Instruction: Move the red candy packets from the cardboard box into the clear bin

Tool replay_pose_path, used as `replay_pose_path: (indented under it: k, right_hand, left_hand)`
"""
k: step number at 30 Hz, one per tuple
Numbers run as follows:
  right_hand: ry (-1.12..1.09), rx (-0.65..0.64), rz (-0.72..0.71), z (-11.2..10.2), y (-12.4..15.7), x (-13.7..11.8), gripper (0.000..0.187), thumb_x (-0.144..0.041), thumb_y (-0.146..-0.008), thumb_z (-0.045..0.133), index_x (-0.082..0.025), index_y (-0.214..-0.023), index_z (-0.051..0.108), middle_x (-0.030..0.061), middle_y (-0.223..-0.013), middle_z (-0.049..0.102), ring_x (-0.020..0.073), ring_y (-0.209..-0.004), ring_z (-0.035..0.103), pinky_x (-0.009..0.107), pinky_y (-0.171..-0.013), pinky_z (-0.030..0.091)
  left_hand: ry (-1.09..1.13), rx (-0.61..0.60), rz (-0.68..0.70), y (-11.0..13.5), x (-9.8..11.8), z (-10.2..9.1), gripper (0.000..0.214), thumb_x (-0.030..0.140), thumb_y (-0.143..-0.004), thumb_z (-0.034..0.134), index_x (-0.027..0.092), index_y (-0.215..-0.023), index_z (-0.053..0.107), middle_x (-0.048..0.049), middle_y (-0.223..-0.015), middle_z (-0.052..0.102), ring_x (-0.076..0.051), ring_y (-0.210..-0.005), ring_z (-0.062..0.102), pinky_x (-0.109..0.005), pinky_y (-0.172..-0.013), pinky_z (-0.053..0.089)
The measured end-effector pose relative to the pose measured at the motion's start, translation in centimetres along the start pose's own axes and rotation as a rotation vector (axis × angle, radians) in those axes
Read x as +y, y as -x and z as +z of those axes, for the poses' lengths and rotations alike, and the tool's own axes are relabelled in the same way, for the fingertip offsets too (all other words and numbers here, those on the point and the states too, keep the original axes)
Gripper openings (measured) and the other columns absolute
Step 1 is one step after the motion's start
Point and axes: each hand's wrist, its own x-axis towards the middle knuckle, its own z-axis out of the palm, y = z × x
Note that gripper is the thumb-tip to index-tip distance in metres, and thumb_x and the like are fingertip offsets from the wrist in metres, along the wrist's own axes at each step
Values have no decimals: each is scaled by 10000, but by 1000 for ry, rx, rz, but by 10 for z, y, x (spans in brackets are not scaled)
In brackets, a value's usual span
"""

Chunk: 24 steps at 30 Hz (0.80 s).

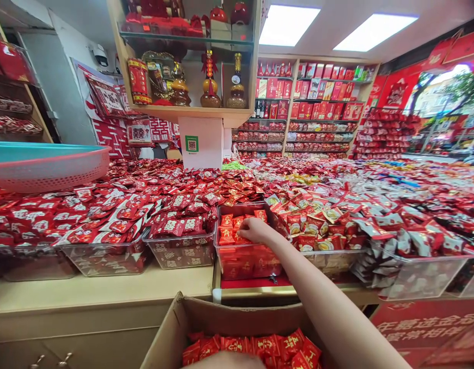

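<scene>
My right hand reaches into a clear plastic bin that holds red candy packets set in rows. Its fingers are curled down and closed on a red packet in the bin. Below it stands an open cardboard box, with loose red packets printed in gold lying inside. My left hand shows only in part at the bottom edge, over the packets in the box. Its fingers are out of sight, so I cannot tell what it holds.
Clear bins of wrapped sweets flank the working bin, and more sweets spread behind. A pink plastic basket rests on the left heap. Above hangs a shelf cabinet with bottles. A cream counter runs along the front left.
</scene>
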Motion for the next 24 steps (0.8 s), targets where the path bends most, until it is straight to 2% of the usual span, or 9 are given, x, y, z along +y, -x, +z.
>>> replay_pose_path:
  k: [2, 4, 8, 12, 14, 17, 19, 21, 24]
  right_hand:
    - [-19, 35, -5, -1, -1, 1, 149, -271, -672, 540, -147, -664, 622, 31, -631, 623, 124, -597, 542, 189, -513, 347]
    - [-47, 92, -8, -5, -2, 0, 166, -278, -696, 521, -141, -695, 616, 39, -665, 623, 126, -622, 540, 195, -546, 356]
    - [-177, 284, -67, -18, 10, -9, 255, -342, -790, 400, -154, -816, 571, 28, -765, 605, 107, -693, 527, 183, -613, 370]
    - [-583, 508, -51, -19, 60, -22, 339, -439, -796, 358, -143, -765, 520, 18, -660, 560, 95, -563, 501, 187, -509, 380]
    - [-712, 465, 47, -8, 91, -24, 339, -471, -763, 404, -147, -746, 502, 6, -614, 528, 93, -524, 480, 189, -460, 369]
    - [-926, 228, 156, 14, 124, -21, 321, -473, -706, 495, -157, -764, 477, -16, -600, 496, 80, -485, 450, 184, -417, 361]
    - [-1060, 97, 181, 27, 132, -17, 307, -459, -703, 509, -160, -750, 462, -25, -604, 482, 66, -467, 427, 180, -410, 361]
    - [-1132, 81, 184, 34, 133, -14, 286, -442, -719, 499, -161, -726, 448, -30, -601, 468, 56, -460, 407, 178, -417, 365]
    - [-1063, 204, 142, 36, 133, -9, 249, -403, -747, 479, -165, -686, 441, -31, -577, 450, 64, -473, 412, 185, -434, 379]
  left_hand:
    - [2, -48, -8, 3, 16, -12, 181, 366, -668, 587, 266, -818, 604, 13, -803, 600, -153, -744, 550, -255, -638, 421]
    - [233, -31, -21, 10, 34, -25, 322, 455, -712, 494, 268, -962, 571, 4, -737, 608, -130, -609, 551, -233, -536, 402]
    - [826, 252, 29, 26, 56, -51, 495, 536, -750, 369, 193, -1095, 461, -9, -597, 571, -91, -459, 501, -191, -443, 362]
    - [984, 454, 136, 31, 54, -63, 491, 513, -773, 349, 120, -1028, 493, -23, -580, 545, -86, -464, 488, -189, -455, 364]
    - [970, 491, 183, 27, 51, -63, 510, 516, -778, 332, 119, -1065, 473, -29, -593, 544, -90, -476, 485, -192, -453, 359]
    - [917, 465, 210, 20, 49, -59, 564, 541, -773, 302, 165, -1186, 372, -18, -568, 540, -95, -453, 472, -197, -433, 343]
    - [906, 436, 208, 17, 48, -57, 582, 556, -771, 278, 202, -1232, 308, -9, -556, 539, -94, -439, 467, -199, -431, 342]
    - [920, 416, 188, 16, 48, -56, 598, 569, -770, 243, 190, -1225, 323, -12, -552, 537, -90, -431, 464, -199, -434, 345]
    - [966, 414, 160, 17, 48, -59, 582, 568, -769, 257, 148, -1131, 433, -22, -571, 537, -84, -448, 474, -192, -444, 349]
